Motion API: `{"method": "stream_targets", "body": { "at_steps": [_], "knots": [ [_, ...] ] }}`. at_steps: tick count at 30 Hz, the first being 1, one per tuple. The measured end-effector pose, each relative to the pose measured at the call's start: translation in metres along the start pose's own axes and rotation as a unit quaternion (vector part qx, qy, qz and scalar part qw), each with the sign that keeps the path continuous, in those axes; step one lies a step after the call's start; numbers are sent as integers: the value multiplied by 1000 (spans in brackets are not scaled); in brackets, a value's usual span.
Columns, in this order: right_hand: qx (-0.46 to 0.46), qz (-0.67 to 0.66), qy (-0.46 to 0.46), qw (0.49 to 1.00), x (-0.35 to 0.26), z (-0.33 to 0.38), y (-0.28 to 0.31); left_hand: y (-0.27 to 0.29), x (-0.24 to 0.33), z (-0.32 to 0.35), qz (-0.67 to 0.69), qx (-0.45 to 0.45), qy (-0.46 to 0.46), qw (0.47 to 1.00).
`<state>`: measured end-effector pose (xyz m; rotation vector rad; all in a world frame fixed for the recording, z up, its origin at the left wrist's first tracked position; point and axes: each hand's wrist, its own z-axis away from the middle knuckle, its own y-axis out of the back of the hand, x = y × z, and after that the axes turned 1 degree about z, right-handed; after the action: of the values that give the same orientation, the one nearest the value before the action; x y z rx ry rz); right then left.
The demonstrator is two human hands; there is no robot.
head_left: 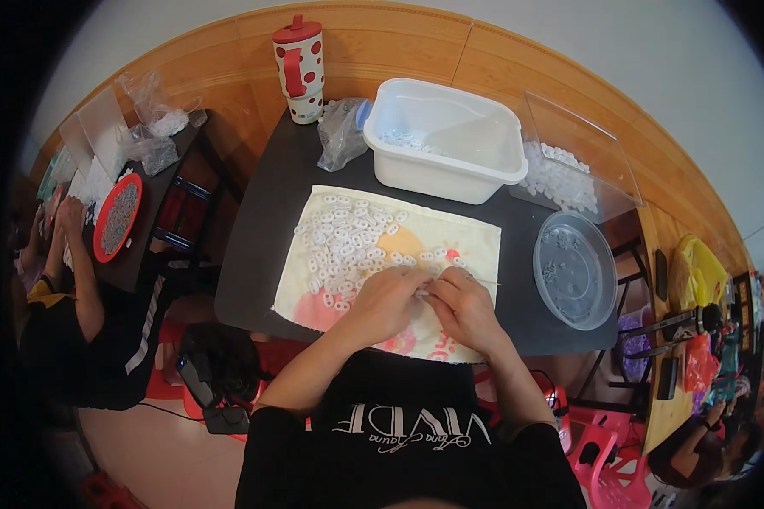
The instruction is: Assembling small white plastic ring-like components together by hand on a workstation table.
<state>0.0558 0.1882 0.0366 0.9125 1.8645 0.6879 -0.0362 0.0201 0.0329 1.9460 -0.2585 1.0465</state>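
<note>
My left hand (388,303) and right hand (465,307) meet, fingers pinched narrow on one small white plastic piece (423,291) above the pale printed cloth (475,242) on the bench (272,212).

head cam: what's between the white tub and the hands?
In the head view, small white plastic pieces scattered on the cloth lie between white tub and both hands.

Both hands (429,305) together over small white pieces (344,242) on a cloth (475,242)
</note>
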Motion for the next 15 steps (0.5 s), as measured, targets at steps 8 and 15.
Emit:
{"method": "stream_targets", "body": {
  "at_steps": [8, 15],
  "knots": [
    [27, -63, 6, 998, 1, -1, 0, -2, -6, 3, 91, 25, 9, 995],
    [40, -210, -39, 976, -3, -4, 10, 0, -11, 4, 332, 2, 68, 941]
  ]
}}
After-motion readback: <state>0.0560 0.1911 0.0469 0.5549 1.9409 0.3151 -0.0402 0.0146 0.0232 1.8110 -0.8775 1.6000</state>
